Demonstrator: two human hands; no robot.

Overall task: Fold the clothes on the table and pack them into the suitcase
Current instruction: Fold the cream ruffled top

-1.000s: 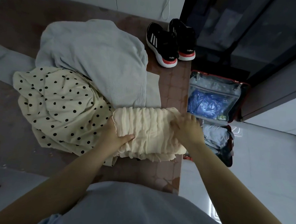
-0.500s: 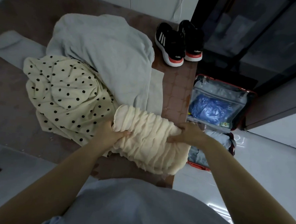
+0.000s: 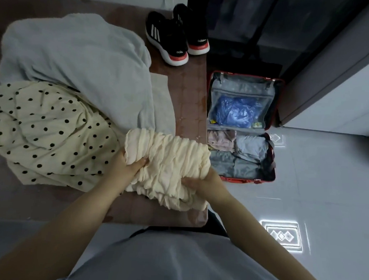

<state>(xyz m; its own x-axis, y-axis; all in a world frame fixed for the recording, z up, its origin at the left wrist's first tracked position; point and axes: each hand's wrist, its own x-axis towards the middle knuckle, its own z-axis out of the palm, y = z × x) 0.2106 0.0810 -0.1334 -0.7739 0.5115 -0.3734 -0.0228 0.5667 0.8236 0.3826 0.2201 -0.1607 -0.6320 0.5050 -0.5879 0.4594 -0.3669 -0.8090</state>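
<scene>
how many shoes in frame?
2. Both at the table far edge, side by side: nearer sneaker, farther sneaker. More could be hidden under the grey garment.

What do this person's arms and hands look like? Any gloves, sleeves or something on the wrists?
No gloves on the left hand or the right hand. No watch or bracelet shows at either wrist, and both forearms are uncovered as far as they show. The only clothing in view is a light grey-blue top on the torso.
</scene>
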